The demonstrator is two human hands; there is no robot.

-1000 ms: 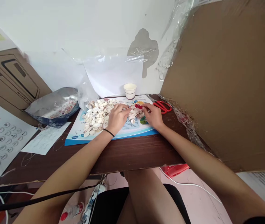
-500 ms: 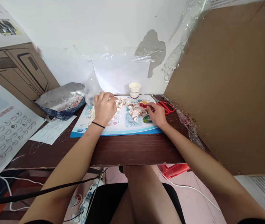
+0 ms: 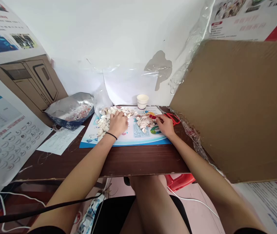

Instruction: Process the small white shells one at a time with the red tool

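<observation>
On a dark wooden desk (image 3: 138, 159), a printed blue-and-white paper mat (image 3: 148, 141) was being worked over by both hands, held apart.
The larger pile of pale shells (image 3: 103, 122) was touched by the left hand (image 3: 118, 124), any grip hidden; a small red object (image 3: 153, 117) was pinched by the right hand (image 3: 165, 126) beside the smaller shell pile (image 3: 144, 123).

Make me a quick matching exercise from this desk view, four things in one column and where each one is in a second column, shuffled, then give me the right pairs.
Things:
1. paper cup
2. red-handled scissors
3. black wristband
4. foil bag

Places:
A. around the wrist of the left hand
B. lying left of the printed mat
C. at the mat's right end, past the right hand
D. upright at the mat's far edge

Pairs: 1-D, 2-C, 3-A, 4-B
</observation>
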